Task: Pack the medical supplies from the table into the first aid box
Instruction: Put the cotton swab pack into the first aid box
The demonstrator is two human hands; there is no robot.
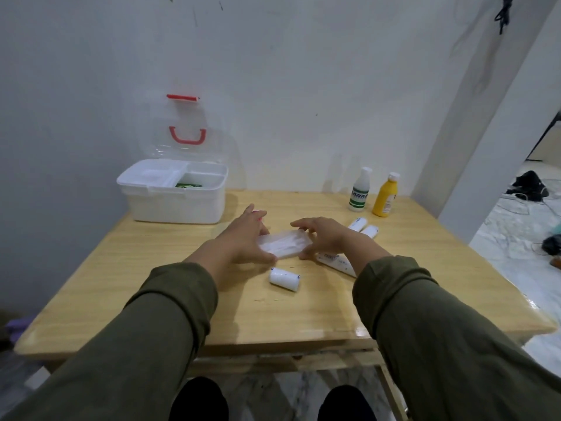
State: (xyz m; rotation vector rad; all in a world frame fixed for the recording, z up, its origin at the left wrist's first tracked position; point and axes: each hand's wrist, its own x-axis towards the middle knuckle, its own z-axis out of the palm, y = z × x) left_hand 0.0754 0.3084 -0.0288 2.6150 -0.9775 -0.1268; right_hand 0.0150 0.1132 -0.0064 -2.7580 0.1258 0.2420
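Both hands meet at a flat clear plastic case (283, 244) lying on the wooden table (151, 284). The left hand (247, 238) has its fingers spread and extended along the case's left end, thumb at the near edge; the right hand (323, 237) curls over the case's right end with fingertips on its top. Whether either hand actually grips the case or only touches it cannot be told. Olive-green sleeves (170, 329) cover both forearms.

Taking the case as landmark: just nearer the person lies a white bandage roll (284, 279) on its side, apart from the case. To the case's right, partly hidden under the right wrist, lies a white tube (335, 264) with printed text. Beyond the right hand, two more white rolls (364, 227) lie side by side. Farther back and right of the case stand a white bottle (359, 189) with a green label and a yellow bottle (386, 195), both upright and near each other. Back and left of the case sits the white first aid box (179, 202), its clear lid (186, 135) with red handle raised against the wall; something green shows inside the box's right compartment.
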